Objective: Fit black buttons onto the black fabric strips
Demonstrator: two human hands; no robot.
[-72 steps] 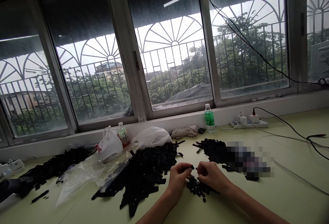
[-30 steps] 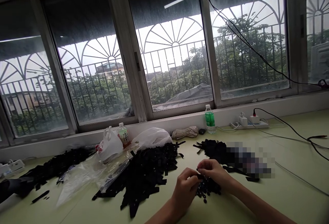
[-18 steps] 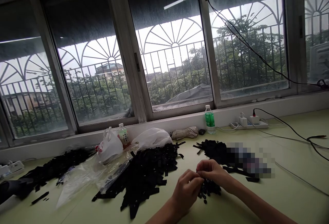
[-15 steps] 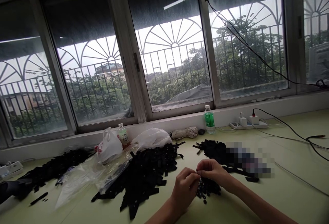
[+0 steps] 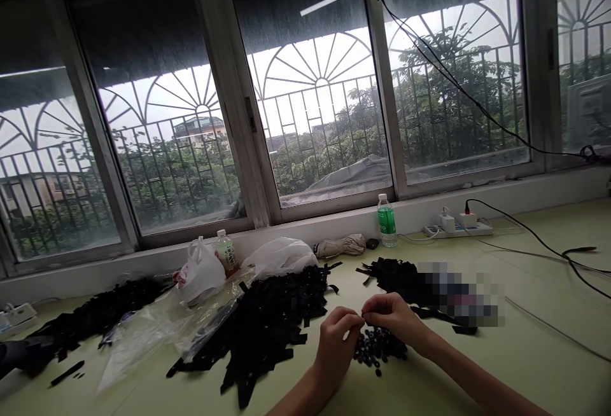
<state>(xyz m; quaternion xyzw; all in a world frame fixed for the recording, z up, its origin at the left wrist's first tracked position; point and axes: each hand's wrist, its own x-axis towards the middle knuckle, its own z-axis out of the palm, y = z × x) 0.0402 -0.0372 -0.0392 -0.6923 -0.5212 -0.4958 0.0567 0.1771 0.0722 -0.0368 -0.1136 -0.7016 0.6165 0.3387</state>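
Note:
My left hand (image 5: pixel 338 343) and my right hand (image 5: pixel 392 317) meet fingertip to fingertip above the table. Both are closed in a pinch, and whatever sits between the fingers is too small and dark to make out. Just below and behind them lies a pile of small dark round pieces, like buttons or snaps (image 5: pixel 373 353). To the left of my left hand spreads a large heap of short black fabric strips (image 5: pixel 267 320). Beyond my right hand is another heap of black strips (image 5: pixel 398 276), beside a blurred-out patch.
White and clear plastic bags (image 5: pixel 203 273), a drink bottle (image 5: pixel 226 252) and a folded beige cloth item (image 5: pixel 340 245) line the window side. A green-labelled bottle (image 5: pixel 387 222) and a power strip (image 5: pixel 453 229) with cables stand right. More black strips (image 5: pixel 114 305) lie far left.
My left hand's knuckles have tilted a little, and more of the small round pieces show under my hands. The whole view has shifted slightly. Both hands stay pinched together.

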